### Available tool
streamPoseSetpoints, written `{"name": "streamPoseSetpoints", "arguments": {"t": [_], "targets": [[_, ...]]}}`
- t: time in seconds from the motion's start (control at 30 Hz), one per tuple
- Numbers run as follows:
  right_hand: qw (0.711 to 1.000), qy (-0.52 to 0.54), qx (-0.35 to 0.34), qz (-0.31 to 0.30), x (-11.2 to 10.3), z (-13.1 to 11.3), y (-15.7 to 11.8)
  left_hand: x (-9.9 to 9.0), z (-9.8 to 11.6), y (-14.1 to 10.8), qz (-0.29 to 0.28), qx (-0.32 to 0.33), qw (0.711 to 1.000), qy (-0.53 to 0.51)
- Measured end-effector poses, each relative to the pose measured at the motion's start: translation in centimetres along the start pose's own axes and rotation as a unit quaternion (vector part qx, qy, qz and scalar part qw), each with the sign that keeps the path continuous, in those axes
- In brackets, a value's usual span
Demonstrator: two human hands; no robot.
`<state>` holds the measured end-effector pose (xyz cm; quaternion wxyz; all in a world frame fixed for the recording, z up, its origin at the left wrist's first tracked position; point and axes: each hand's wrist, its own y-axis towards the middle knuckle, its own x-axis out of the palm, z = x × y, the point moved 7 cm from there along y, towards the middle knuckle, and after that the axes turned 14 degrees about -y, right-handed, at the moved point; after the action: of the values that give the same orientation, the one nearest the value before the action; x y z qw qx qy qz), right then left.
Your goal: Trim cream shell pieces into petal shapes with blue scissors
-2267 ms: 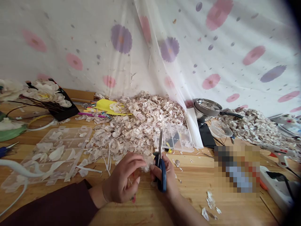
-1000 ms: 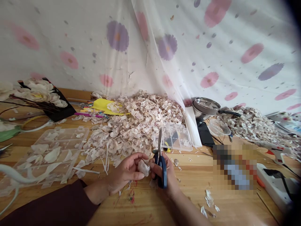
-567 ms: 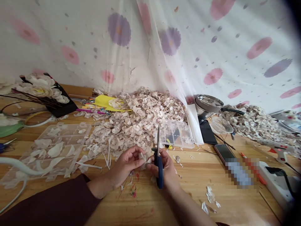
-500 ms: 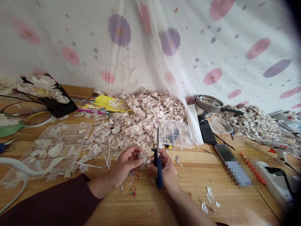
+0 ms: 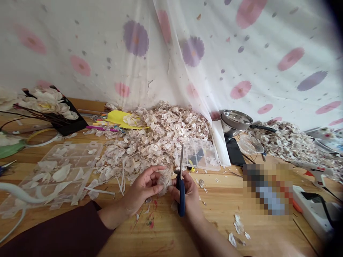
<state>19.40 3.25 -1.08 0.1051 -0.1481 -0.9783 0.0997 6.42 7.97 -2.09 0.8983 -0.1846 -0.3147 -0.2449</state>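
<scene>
Pinched between thumb and fingers, a pale crinkled piece (image 5: 164, 182) lies at the right edge of a person's left hand (image 5: 142, 188), the nearer one; its long axis is unclear. Just right of it, the right hand (image 5: 189, 194) grips blue-handled scissors (image 5: 181, 200), blades pointing beyond the fingers toward a papery heap (image 5: 155, 139).

Backdrop: white curtain (image 5: 171, 76), pink and purple flower print, hanging in folds. Far left: white flowers (image 5: 45, 101) on dark stems, against a black panel (image 5: 71, 116); blue-handled tool (image 5: 3, 169) at frame edge. Yellow sheet (image 5: 118, 117), felt-tip markers (image 5: 102, 124) just beside it. Right of centre: clear compartment box (image 5: 199, 162) next to a white sheet (image 5: 221, 144); metal pan (image 5: 237, 123) stacked on another vessel (image 5: 227, 130); round clear tub (image 5: 254, 149) near. Far right: glue gun (image 5: 320, 172), power strip (image 5: 311, 210), black plug (image 5: 312, 197) on it.
</scene>
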Motion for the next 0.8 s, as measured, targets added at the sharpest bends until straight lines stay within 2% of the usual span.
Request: {"name": "streamPoseSetpoints", "arguments": {"t": [0.17,0.8], "targets": [[1.0,-0.002,0.001,0.008,-0.18,0.21,0.09,0.31,0.06,0.06,-0.013,-0.006,1.0,-0.001],[1.0,-0.021,-0.014,0.006,-0.23,0.22,-0.06,-0.29,0.01,0.16,0.01,-0.001,1.0,0.018]]}}
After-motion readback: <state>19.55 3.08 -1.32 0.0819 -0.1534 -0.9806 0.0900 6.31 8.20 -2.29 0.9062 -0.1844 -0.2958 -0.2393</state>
